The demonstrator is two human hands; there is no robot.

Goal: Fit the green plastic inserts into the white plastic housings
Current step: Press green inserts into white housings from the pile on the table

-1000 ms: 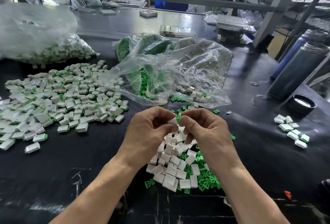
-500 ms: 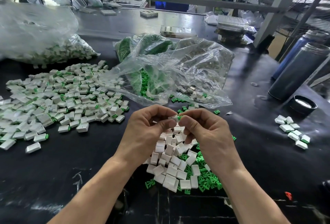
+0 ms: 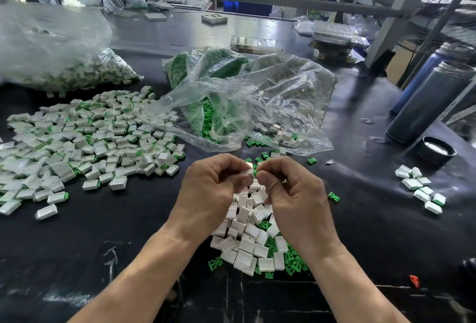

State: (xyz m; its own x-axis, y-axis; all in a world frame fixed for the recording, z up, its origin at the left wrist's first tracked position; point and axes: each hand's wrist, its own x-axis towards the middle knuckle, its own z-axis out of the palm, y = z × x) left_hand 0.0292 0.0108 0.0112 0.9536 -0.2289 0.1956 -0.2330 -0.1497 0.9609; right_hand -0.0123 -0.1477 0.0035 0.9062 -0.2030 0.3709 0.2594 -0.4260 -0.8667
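My left hand (image 3: 211,189) pinches a small white housing (image 3: 249,171) between thumb and fingers, above the black table. My right hand (image 3: 293,191) meets it from the right, pinching a green insert (image 3: 255,173) that touches the housing's end. How far the insert sits inside is hidden by my fingertips. Under my hands lies a pile of bare white housings (image 3: 247,240) mixed with loose green inserts (image 3: 293,263).
A wide spread of assembled white-and-green pieces (image 3: 85,140) covers the table's left. Clear bags of green inserts (image 3: 213,106) and white parts (image 3: 51,47) lie behind. A few pieces (image 3: 422,189) sit at the right, near dark cylinders (image 3: 427,101) and a round cap (image 3: 436,151).
Both hands have risen slightly and drawn closer together over the pile. The green insert now shows at the housing's end between my fingertips.
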